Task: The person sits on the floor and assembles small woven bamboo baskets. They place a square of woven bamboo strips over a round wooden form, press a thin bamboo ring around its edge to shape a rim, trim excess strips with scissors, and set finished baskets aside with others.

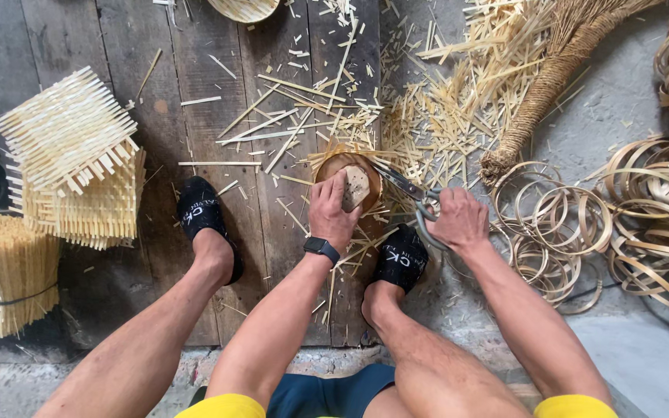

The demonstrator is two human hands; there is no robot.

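Round woven piece at frame centre, pinned under left hand with a flat block | shears clasped in closed right hand, blades angled up-left, touching the piece's right rim.

A round woven piece lies on the plank floor between the two feet, under the left hand. The right hand holds scissors just right of it. Stacked mats lie far left, hoops far right, cut slivers behind.
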